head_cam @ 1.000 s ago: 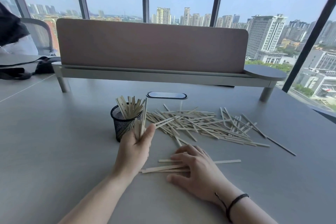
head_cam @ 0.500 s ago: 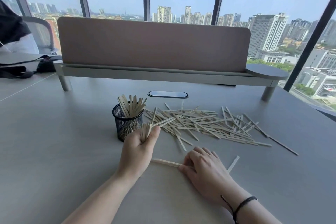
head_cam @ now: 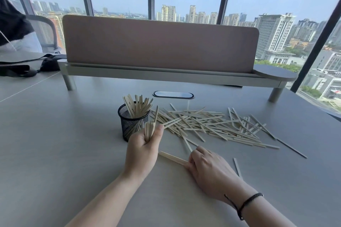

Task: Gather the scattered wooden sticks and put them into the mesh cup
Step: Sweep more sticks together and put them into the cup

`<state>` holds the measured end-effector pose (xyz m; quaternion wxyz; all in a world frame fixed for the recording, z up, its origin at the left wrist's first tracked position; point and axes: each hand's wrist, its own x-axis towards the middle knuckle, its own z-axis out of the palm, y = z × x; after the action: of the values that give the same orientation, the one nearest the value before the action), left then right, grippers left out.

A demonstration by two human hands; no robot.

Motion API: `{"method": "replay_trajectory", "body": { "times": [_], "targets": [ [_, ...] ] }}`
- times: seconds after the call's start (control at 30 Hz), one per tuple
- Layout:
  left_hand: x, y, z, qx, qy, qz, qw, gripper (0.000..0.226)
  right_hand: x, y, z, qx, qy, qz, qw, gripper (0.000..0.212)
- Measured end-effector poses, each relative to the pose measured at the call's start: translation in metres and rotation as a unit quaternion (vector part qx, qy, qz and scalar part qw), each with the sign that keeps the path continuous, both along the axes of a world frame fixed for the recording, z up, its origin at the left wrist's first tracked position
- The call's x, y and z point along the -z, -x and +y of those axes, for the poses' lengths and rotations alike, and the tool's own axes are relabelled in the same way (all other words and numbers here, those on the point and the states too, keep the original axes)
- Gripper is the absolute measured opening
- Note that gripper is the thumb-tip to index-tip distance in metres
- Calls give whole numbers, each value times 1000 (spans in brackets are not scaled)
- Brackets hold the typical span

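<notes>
Pale flat wooden sticks (head_cam: 208, 125): scattered in a criss-crossed heap across the middle of the grey tabletop (head_cam: 55, 134), toward its far edge. One stray stick (head_cam: 237, 167) lying apart at the near side of the heap, just right of the right hand. Second batch of sticks (head_cam: 137, 107) standing upright and fanned in the black wire-mesh cup (head_cam: 132, 125), just left of the heap; whether cup and nearest loose sticks touch, not resolvable from this angle.

Left hand (head_cam: 143, 149): directly in front of the cup, fingers and thumb closed round a small upright bundle of sticks (head_cam: 150, 129), tips level with the cup rim.

Right hand (head_cam: 208, 167): flat on the tabletop nearer the front edge, fingers together and curled, pinning one end of a few aligned sticks (head_cam: 172, 157) that point toward the left hand. Black cord bracelet (head_cam: 247, 203) on that wrist.

Behind: oval cable grommet (head_cam: 173, 94), then a dusty-pink divider panel (head_cam: 160, 44) on a raised grey shelf (head_cam: 166, 77) along the far edge.
</notes>
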<state>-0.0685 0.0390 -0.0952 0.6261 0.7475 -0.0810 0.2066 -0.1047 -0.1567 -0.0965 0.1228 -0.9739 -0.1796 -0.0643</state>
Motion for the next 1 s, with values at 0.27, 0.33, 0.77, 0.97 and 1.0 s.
{"method": "replay_trajectory", "body": {
  "times": [0.27,0.33,0.77,0.97,1.0],
  "targets": [
    [4,-8,3,-17,42,43,998,64,-6,-32,2,149,-135,35,979,25],
    [6,-11,1,-21,21,45,999,68,-10,-54,12,188,-184,37,964,22],
    [3,-14,2,-35,-24,-73,996,55,-18,-150,74,282,-115,66,950,49],
    [4,-16,2,-36,-21,-77,996,55,-21,-161,79,289,-10,64,955,68],
    [4,-16,2,-35,-19,-77,996,55,-22,-162,79,285,-9,69,956,66]
  ]
}}
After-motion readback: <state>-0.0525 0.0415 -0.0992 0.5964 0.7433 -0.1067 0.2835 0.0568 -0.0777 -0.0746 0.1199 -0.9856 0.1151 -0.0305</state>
